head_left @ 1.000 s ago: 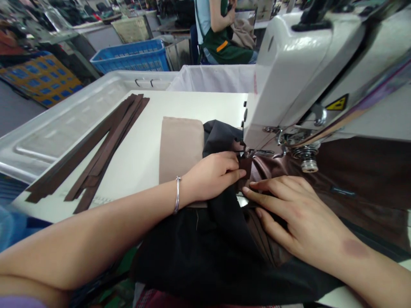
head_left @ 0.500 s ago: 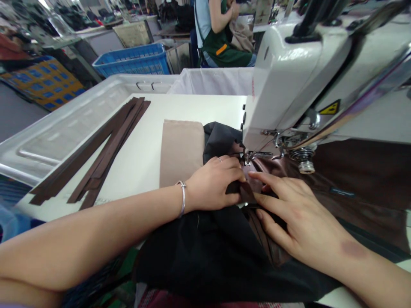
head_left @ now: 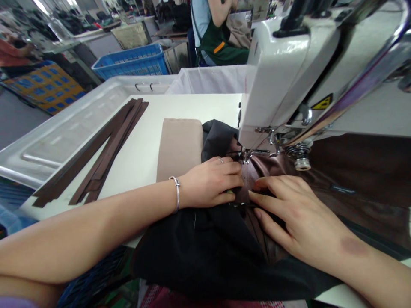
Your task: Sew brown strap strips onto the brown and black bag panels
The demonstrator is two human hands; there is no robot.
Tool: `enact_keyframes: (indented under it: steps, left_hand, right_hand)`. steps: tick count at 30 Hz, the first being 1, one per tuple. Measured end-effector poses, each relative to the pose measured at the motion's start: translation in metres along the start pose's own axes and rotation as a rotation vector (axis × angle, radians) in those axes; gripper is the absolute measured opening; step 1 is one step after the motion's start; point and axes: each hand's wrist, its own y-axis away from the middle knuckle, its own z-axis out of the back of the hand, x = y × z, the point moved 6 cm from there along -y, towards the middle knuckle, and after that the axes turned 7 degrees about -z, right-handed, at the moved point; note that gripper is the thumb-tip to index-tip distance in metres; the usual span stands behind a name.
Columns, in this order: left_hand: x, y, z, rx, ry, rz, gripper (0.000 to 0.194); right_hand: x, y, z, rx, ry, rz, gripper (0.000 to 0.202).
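My left hand point(head_left: 212, 182), with a ring and a silver bangle, is closed at the edge of a small brown fabric piece point(head_left: 243, 193), just left of the presser foot point(head_left: 246, 157). A small yellow-green spot shows between its thumb and fingers; I cannot tell what it is. My right hand point(head_left: 292, 209) lies palm down with fingers apart on the shiny brown fabric point(head_left: 268, 166) of a garment. The garment's black fabric point(head_left: 205, 252) hangs over the table's front edge. The sewing machine point(head_left: 272, 81) stands over the work; its needle area is partly hidden.
A beige fabric piece point(head_left: 180, 145) lies left of the machine on the white table point(head_left: 141, 141). Brown strips point(head_left: 109, 158) are stacked farther left. Beyond are a clear plastic tray point(head_left: 96, 107), a blue crate point(head_left: 131, 60) and a seated person in a green apron point(head_left: 224, 49).
My left hand has shifted slightly left, pulling away from the right fingertips. The right hand stays almost in place on the fabric. The whole view has shifted a little.
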Motion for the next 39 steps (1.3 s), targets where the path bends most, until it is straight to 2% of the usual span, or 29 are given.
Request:
enact_keyframes:
  steps: [4,7,19,23,27,29,32,39]
  left_hand:
    - [0.008,-0.006,0.003,-0.102,0.127,0.122,0.026]
    - [0.014,-0.010,0.004,-0.129,0.192,0.198,0.028]
    - [0.017,-0.015,0.003,-0.120,0.201,0.215,0.030]
    - [0.011,-0.012,-0.001,-0.114,0.122,0.166,0.027]
    - [-0.004,-0.004,-0.004,-0.097,-0.047,0.033,0.017]
    - [-0.009,0.001,-0.005,-0.098,-0.087,-0.042,0.019]
    - [-0.011,0.007,-0.003,-0.150,-0.107,-0.115,0.021]
    - [-0.002,0.008,-0.001,-0.182,-0.063,-0.111,0.021]
  right_hand:
    - [0.000,0.000,-0.002,0.019,0.018,0.011,0.033]
    - [0.001,0.000,-0.001,0.012,0.015,0.025,0.034]
    - [0.001,-0.001,-0.004,0.031,0.024,0.033,0.035]
    - [0.002,0.000,-0.001,0.014,0.020,0.039,0.032]
    - [0.000,0.001,0.005,-0.058,-0.095,0.022,0.023]
    - [-0.002,0.002,0.005,-0.075,-0.107,-0.010,0.027]
    - [0.000,0.002,0.001,-0.036,-0.032,-0.011,0.034]
    - [0.002,0.001,0.005,-0.033,0.023,-0.006,0.034]
